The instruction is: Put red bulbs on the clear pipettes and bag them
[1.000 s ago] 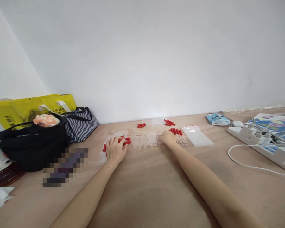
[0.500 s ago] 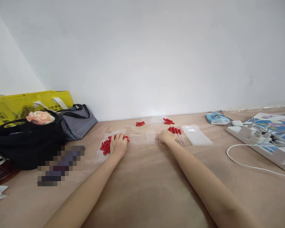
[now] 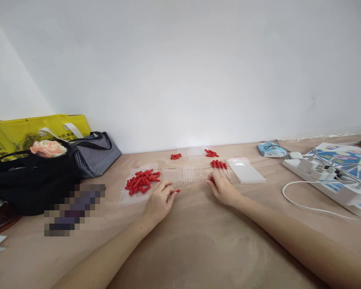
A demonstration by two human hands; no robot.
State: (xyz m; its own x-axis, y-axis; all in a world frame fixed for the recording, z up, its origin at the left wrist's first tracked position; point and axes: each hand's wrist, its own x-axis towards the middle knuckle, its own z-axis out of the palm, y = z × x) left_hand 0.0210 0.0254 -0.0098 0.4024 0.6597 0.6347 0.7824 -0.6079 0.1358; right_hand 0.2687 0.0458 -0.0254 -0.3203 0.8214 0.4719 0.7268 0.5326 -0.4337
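My left hand point(image 3: 160, 202) is closed on a small red rubber bulb point(image 3: 177, 191), whose end pokes out past the fingertips. Between the fingers of my right hand point(image 3: 225, 190) is a thin clear dropper tube point(image 3: 202, 176), its tip pointing left toward the bulb, a gap apart from it. A pile of red bulbs point(image 3: 141, 181) lies on a clear plastic bag point(image 3: 126, 200) beside my left hand. Rows of clear tubes point(image 3: 183, 175) lie beyond and between the hands. Several droppers with red bulbs fitted point(image 3: 219, 164) lie side by side just past my right hand.
Small red bulb groups point(image 3: 176, 156) and more tubes point(image 3: 197, 152) lie near the wall. Clear bags point(image 3: 249, 171) are at right, then a blue mask point(image 3: 271, 150) and a power strip point(image 3: 325, 180) with cables. Black point(image 3: 33, 184) and striped point(image 3: 98, 154) bags stand left.
My left hand has come off the pile toward me and right, with a red bulb in its fingers. My right hand has drawn back from the tube row, holding one tube.
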